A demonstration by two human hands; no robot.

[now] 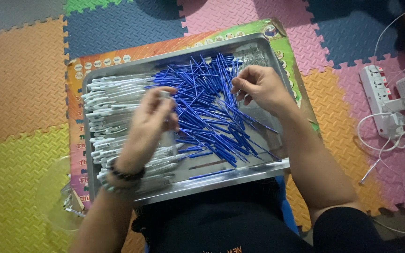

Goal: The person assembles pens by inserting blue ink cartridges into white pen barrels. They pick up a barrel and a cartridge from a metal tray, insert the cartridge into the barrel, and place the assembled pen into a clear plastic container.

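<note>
One metal tray (258, 169) here, shiny and rectangular with a raised rim, sitting on a colourful printed board (284, 51) over the person's lap. Under all that is a floor of foam puzzle mats (19, 79), bumpy texture, jigsaw edges, in orange, yellow, blue and pink.

The tray holds two heaps, both way too many to count: thin blue plastic refills (207, 112) scattered crisscross in the middle and right, and white and clear pen barrels (111, 115) stacked roughly parallel along the left side. There's also a small patch of tiny metal bits, maybe springs, in the far right corner (253, 56), too small to tell.

Left hand (148, 126) is blurry, with two bead bracelets on the wrist; the fingers are curled around a clear barrel. Right hand (258, 86) hovers over the blue heap, fingers pinched narrow on something thin, can't tell what exactly.

Off to the right on the floor: one white power strip (376, 89) and tangled white cables (376, 140).
</note>
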